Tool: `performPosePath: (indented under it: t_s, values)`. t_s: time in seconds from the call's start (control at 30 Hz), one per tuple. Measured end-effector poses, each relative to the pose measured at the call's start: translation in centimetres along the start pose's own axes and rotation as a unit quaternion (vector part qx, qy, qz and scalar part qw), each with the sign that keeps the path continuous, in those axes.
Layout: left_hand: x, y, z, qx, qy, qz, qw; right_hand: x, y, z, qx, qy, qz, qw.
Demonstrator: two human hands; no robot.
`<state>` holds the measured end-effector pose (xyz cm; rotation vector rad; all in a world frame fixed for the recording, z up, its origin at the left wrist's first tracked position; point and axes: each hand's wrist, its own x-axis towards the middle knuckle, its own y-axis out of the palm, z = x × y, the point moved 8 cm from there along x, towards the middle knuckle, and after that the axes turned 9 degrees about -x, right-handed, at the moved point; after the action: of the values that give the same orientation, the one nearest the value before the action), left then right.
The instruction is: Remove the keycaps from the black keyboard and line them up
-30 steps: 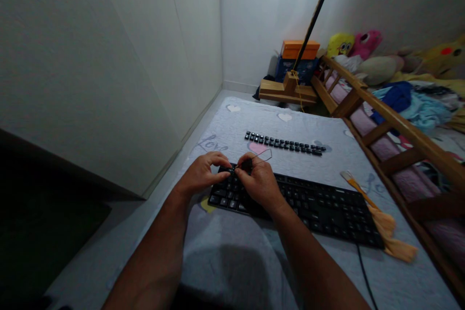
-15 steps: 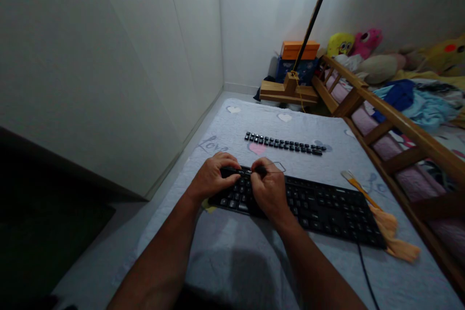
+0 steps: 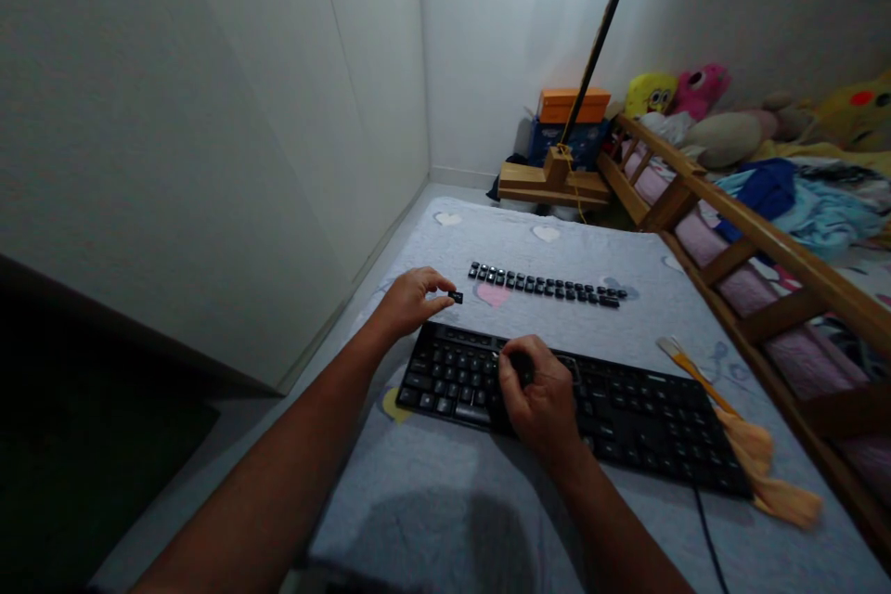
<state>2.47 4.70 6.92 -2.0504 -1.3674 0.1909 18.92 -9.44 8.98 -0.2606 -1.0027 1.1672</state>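
Observation:
Pinched between the thumb and fingers of my left hand (image 3: 416, 299) is a small black keycap (image 3: 456, 297), held above the bed beyond the keyboard's far left corner. My right hand (image 3: 539, 394) is closed around a keycap puller (image 3: 521, 368) with a dark body and thin wire loops, partly hidden by the fingers. It hovers over the middle of a black keyboard (image 3: 647, 422), covering some keys. Two rows of removed keycaps (image 3: 549, 287) lie on the sheet past the keyboard.
A brush (image 3: 686, 362) with an orange handle and an orange cloth (image 3: 772, 473) lie by the keyboard's right end. A cable (image 3: 708, 534) runs off its near edge. A wooden bed rail (image 3: 758, 223) borders the right side, a white wardrobe (image 3: 278, 111) the left.
My left hand has lifted off the keyboard, away and up, with a keycap in its fingers. My right hand has shifted slightly right and nearer, still gripping the keycap puller.

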Motion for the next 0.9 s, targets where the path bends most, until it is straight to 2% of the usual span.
performPosePath:
  t_s: [0.17,0.33,0.63,0.9]
  values:
    - [3.8,1.9,3.4,0.012,-0.068,0.012,0.998,-0.4,-0.4,0.2,-0.008,-0.053,-0.036,0.998]
    - [5.2,3.1,5.5,0.008,-0.08,0.012,0.997,-0.5,-0.7,-0.3,-0.017,-0.052,-0.048,0.997]
    - [5.6,3.8,6.3,0.023,-0.041,-0.013,0.999,-0.6,-0.4,-0.8,-0.025,-0.051,-0.044,0.997]
    - [5.6,4.2,6.7,0.023,-0.037,-0.028,0.999,-0.6,-0.2,-1.1,-0.029,-0.047,-0.043,0.998]
